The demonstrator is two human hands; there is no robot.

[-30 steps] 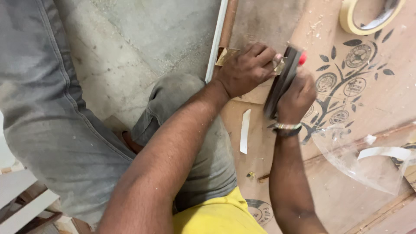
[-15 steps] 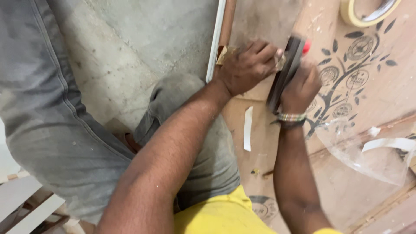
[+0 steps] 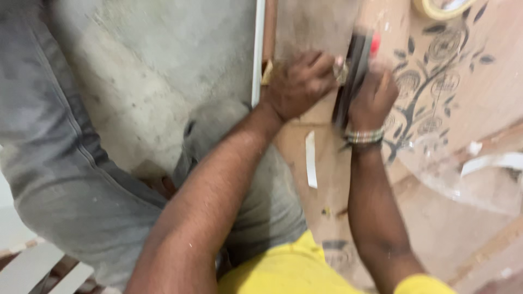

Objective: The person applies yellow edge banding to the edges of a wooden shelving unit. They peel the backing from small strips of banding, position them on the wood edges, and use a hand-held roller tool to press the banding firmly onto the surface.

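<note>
Right hand (image 3: 372, 95) clamps a dark, red-tipped tool (image 3: 353, 68) on edge against the plywood sheet (image 3: 436, 218), left hand (image 3: 299, 84) beside it pressing curled fingers onto the sheet, tape roll (image 3: 442, 7) beyond.

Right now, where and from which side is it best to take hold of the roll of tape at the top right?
Probably the near side of the roll of tape, coming from above: it lies flat on the plywood sheet with its hole facing up, so one finger fits inside and the thumb outside. Its far part is out of view.
</note>
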